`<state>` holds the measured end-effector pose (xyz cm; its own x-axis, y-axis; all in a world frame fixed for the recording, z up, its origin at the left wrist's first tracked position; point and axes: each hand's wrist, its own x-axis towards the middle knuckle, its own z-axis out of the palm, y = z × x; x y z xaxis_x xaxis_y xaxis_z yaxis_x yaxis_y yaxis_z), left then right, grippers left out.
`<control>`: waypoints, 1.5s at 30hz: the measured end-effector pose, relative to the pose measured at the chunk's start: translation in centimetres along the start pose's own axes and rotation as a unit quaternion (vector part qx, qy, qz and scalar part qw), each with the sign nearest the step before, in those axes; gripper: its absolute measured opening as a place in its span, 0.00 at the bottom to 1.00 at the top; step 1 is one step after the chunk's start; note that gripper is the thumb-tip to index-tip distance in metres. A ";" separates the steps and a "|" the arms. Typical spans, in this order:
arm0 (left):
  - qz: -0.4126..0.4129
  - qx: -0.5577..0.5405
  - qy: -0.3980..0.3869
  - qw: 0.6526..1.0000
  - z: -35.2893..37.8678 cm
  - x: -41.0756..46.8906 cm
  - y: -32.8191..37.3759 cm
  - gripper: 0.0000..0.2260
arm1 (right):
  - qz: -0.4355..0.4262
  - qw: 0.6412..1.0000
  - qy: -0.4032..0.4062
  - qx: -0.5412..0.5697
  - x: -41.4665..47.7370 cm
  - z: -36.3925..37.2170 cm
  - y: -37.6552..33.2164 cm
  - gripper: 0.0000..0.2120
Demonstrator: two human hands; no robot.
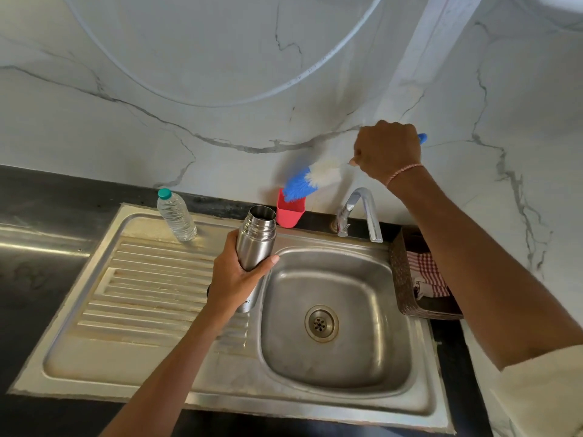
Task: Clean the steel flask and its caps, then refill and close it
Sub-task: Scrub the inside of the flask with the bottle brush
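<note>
- Stainless steel sink set into a dark bench; basin on the right with a round drain strainer at its floor, ribbed draining board on the left.
- Left hand over the inner edge of the draining board, just beside the basin. Fingers wrapped closed around the body of the steel flask; thumb lies across the side facing the basin.
- Flask upright, slightly tilted, mouth open and uncapped, threaded neck visible. Lower end partly hidden behind the hand; some printed lettering shows near the bottom, not legible in full.
- Dark speckled tray to the right of the basin, holding a red-and-white checked cloth.
- Clear plastic water bottle with teal cap stands on the back left corner of the sink surround.
- Chrome tap behind the basin, spout turned right.
- Red holder cup at the back edge, just behind the flask mouth.
- Right hand, raised above the tap, fist closed around the handle of a bottle brush; blue handle tip protrudes past the knuckles. Blue-and-white bristle head points down-left, its tip just above the red cup. Pink thread band on the wrist.
- White veined marble wall behind.
</note>
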<state>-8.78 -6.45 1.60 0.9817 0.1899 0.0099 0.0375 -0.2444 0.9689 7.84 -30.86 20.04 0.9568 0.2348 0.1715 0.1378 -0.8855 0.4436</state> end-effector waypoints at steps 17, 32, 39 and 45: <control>-0.018 0.048 -0.081 0.995 0.6 6.4 -1.2 0.28 | 0.275 0.774 0.015 0.570 -19.3 3.1 3.9 0.03; 0.086 0.165 -0.233 0.954 0.8 6.9 -0.2 0.30 | 0.061 0.952 0.035 0.297 -19.3 -2.7 10.8 0.06; 0.095 0.180 -0.270 0.941 1.7 6.4 0.0 0.29 | -0.057 0.973 0.079 0.208 -17.1 -4.3 11.2 0.06; 0.112 0.191 -0.284 0.933 3.2 5.8 0.7 0.32 | -0.068 0.979 0.024 0.191 -15.5 -2.3 7.1 0.08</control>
<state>-2.51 -8.54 1.52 0.9092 -0.4148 -0.0364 -0.2231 -0.5591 0.7985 -6.59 -39.89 22.57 0.9110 0.3716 0.1791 0.3578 -0.9279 0.1050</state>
